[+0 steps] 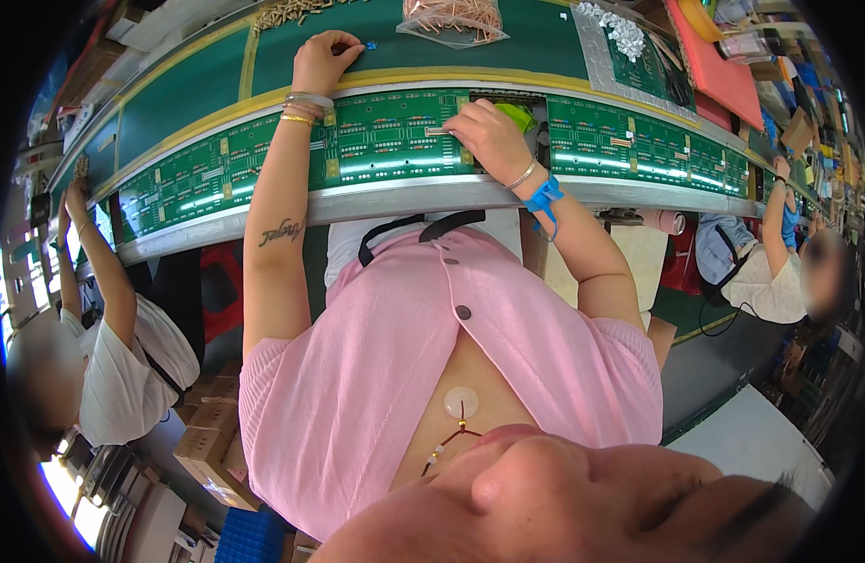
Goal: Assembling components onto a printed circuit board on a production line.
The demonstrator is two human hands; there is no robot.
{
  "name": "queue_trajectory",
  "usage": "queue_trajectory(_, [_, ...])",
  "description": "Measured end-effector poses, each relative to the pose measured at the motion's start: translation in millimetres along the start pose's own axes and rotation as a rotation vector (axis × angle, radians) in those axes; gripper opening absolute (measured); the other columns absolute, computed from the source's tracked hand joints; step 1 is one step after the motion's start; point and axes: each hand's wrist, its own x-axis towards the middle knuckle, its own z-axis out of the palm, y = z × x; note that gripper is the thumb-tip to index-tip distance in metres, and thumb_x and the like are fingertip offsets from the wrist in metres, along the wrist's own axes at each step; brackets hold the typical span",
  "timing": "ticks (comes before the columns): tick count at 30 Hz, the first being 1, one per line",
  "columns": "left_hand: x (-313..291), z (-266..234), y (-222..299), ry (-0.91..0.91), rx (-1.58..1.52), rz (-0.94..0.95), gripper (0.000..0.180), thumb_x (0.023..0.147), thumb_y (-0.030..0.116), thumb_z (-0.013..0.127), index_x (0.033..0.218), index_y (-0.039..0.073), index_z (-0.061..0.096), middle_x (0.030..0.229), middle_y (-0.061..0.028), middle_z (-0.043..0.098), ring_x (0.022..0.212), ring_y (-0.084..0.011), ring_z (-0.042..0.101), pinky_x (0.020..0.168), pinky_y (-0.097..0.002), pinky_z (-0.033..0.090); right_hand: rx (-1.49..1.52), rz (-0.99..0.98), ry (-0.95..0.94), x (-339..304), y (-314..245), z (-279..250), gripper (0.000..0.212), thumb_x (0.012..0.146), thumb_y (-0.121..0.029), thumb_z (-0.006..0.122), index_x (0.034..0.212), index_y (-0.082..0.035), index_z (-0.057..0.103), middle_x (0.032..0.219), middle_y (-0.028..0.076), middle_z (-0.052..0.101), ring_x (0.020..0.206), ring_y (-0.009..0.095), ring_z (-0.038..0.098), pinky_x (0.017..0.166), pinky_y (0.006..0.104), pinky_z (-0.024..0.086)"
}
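Note:
My left hand [322, 64] is over the green work surface beyond the boards, thumb and fingers curled together. Right at its fingertips sit small blue parts [371, 45]; whether it grips one is too small to tell. Over the right end of a green circuit board [381, 141], my right hand [489, 139] has its fingertips pinched together. They touch the end of a small pale strip-shaped part [436, 131] on the board. What lies inside the pinch is hidden. A blue strap [543, 195] goes around my right wrist.
Further circuit boards [592, 141] line the metal rail [376, 197]. Behind stand a bag of copper-coloured parts [451, 19], a pile of brass-coloured pieces [296, 11] and white parts [625, 38]. Bright green material [517, 116] lies beside my right hand. People work at both sides.

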Motion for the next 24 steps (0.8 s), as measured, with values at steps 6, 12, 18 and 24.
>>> queue_trajectory(6, [-7, -9, 11, 0.090, -0.141, -0.088, 0.017, 0.076, 0.022, 0.068, 0.085, 0.008, 0.068, 0.075, -0.0042, 0.067, 0.069, -0.0127, 0.064, 0.066, -0.0257, 0.049, -0.083, -0.106, -0.010, -6, 1, -8, 0.028, 0.068, -0.003, 0.056, 0.094, -0.011, 0.063, 0.098, 0.006, 0.057, 0.094, 0.024, 0.053, 0.078, 0.0320, 0.047])
queue_trajectory(12, [-33, -25, 34, 0.033, -0.285, -0.127, 0.016, 0.078, 0.013, 0.066, 0.091, 0.004, 0.068, 0.077, -0.0035, 0.067, 0.071, -0.0085, 0.062, 0.066, -0.0221, 0.048, -0.251, -0.139, -0.047, -11, 0, -22, 0.030, 0.072, -0.004, 0.054, 0.099, -0.012, 0.063, 0.106, 0.007, 0.058, 0.097, 0.025, 0.053, 0.081, 0.0324, 0.046])
queue_trajectory(18, [-69, -32, 43, -0.094, -0.289, -0.208, 0.013, 0.078, 0.009, 0.066, 0.088, 0.000, 0.067, 0.075, -0.0062, 0.067, 0.070, -0.0087, 0.062, 0.064, -0.0216, 0.048, -0.144, 0.139, 0.190, 61, 30, -12, 0.012, 0.079, -0.013, 0.058, 0.090, -0.009, 0.062, 0.083, 0.005, 0.059, 0.084, 0.025, 0.056, 0.070, 0.0364, 0.047])
queue_trajectory(24, [-92, -33, 46, -0.101, -0.109, -0.083, 0.009, 0.074, 0.008, 0.066, 0.081, 0.002, 0.065, 0.077, -0.0077, 0.064, 0.072, -0.0189, 0.062, 0.066, -0.0279, 0.048, -0.302, 0.179, 0.247, 124, 76, 43, 0.010, 0.077, -0.015, 0.060, 0.083, -0.008, 0.061, 0.078, 0.009, 0.059, 0.080, 0.027, 0.058, 0.068, 0.0378, 0.047])
